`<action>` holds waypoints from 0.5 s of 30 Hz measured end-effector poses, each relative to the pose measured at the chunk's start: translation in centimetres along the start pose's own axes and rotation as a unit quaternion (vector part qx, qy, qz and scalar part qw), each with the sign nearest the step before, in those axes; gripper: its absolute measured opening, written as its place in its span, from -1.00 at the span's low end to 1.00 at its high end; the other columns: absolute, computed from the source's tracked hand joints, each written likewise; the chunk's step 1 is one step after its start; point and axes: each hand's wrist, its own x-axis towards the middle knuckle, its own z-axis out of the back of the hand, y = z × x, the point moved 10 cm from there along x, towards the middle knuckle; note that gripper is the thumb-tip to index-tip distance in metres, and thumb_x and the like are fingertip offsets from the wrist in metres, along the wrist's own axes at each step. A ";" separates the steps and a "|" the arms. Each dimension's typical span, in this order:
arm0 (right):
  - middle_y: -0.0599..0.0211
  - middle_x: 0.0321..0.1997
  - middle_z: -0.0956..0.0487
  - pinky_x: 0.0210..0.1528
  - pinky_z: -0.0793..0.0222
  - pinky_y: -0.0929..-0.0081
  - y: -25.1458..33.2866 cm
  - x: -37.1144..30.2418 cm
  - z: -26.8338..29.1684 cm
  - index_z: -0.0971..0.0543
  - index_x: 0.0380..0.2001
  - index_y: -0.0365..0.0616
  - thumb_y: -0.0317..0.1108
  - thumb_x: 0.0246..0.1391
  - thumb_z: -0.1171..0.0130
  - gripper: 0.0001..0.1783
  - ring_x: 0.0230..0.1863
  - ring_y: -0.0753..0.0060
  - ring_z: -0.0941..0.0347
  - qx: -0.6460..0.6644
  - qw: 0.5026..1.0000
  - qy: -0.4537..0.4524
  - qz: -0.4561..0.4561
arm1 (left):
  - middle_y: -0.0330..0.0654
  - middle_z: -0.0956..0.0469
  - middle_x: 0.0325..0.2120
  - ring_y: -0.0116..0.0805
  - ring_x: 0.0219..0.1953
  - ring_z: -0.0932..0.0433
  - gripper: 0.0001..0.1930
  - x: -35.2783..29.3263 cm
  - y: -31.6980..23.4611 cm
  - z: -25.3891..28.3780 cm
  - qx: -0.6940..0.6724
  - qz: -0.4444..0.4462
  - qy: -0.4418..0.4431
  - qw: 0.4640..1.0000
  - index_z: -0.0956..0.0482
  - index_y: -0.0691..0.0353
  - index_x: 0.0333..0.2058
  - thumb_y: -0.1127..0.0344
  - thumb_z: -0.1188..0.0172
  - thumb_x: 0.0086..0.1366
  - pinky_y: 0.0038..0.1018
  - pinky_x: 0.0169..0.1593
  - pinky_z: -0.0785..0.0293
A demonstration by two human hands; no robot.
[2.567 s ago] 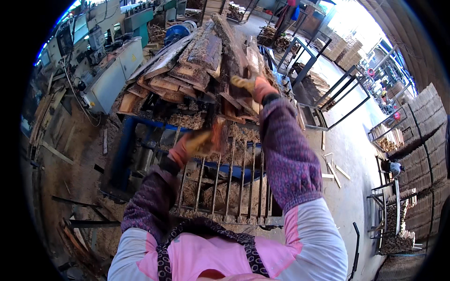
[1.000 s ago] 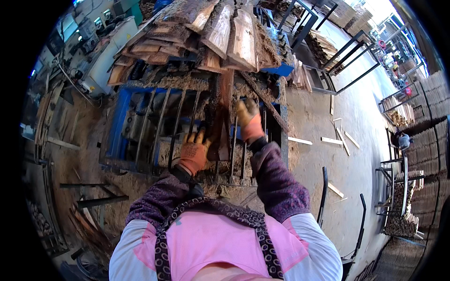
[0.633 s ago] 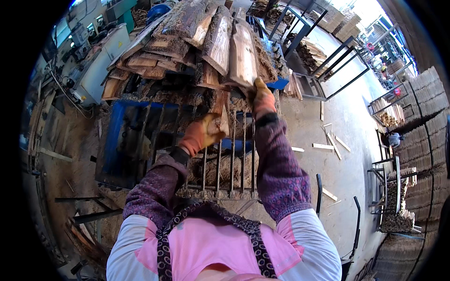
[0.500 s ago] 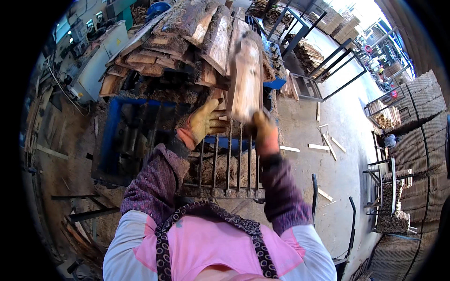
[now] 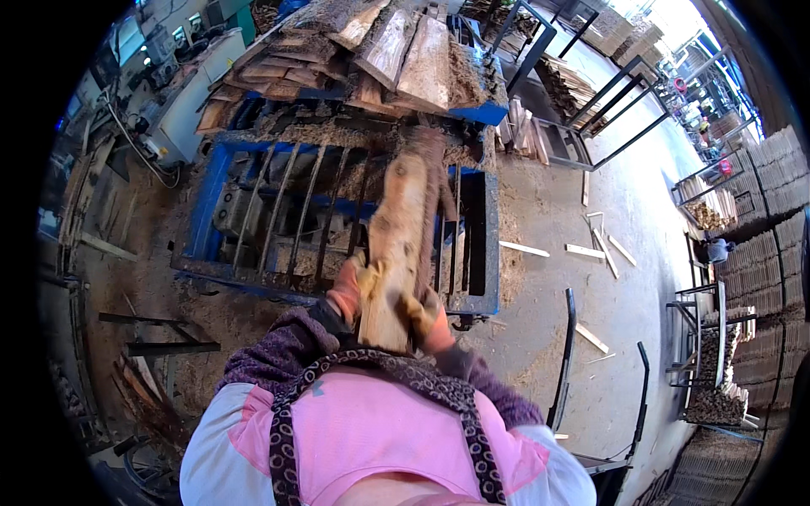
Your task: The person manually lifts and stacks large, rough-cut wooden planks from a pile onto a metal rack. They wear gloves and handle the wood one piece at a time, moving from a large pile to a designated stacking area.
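On the grey floor there stands a blue metal frame, with many dark bars across it. At its far side rises a pile of rough boards. One knotty plank is over the bars, with its near end close to the person's chest. Thin pale strips lie to the right. The gloved left hand grips the plank's left edge; the right hand grips its right edge.
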 end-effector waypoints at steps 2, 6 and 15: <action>0.23 0.00 -0.63 0.06 -0.52 0.45 -0.2 3.5 -1.0 -0.43 0.14 -0.33 -0.19 0.29 -0.26 -0.48 -0.03 0.43 -0.57 0.024 0.998 0.045 -0.026 | -0.15 -0.54 -0.08 -0.38 -0.14 -0.52 -0.44 -1.8 -6.0 -0.1 0.149 -0.144 0.011 0.978 -0.40 0.22 0.22 0.25 -0.34 0.29 -0.40 -0.13 -0.50; 0.24 -0.05 -0.64 -0.05 -0.55 0.40 -2.1 11.3 -0.3 -0.48 0.05 -0.34 -0.28 0.31 -0.22 -0.62 -0.07 0.40 -0.59 0.085 0.995 0.032 -0.033 | 0.21 -0.11 0.42 -0.04 0.48 -0.11 0.04 -7.9 -12.8 -7.7 0.575 -0.269 0.087 0.768 -0.23 0.23 0.39 0.14 -0.58 -0.05 -0.17 0.47 -0.11; 0.13 0.03 -0.62 0.02 -0.50 0.36 2.6 14.4 -2.3 -0.46 0.15 -0.39 -0.11 0.26 -0.29 -0.40 -0.02 0.32 -0.55 -0.096 0.993 -0.065 0.020 | -0.02 -0.18 0.43 0.18 -0.10 -0.63 -0.11 -7.5 -14.4 -8.1 0.789 -0.261 0.001 0.557 -0.35 -0.05 0.34 0.22 -0.51 -0.02 -0.11 0.00 -0.58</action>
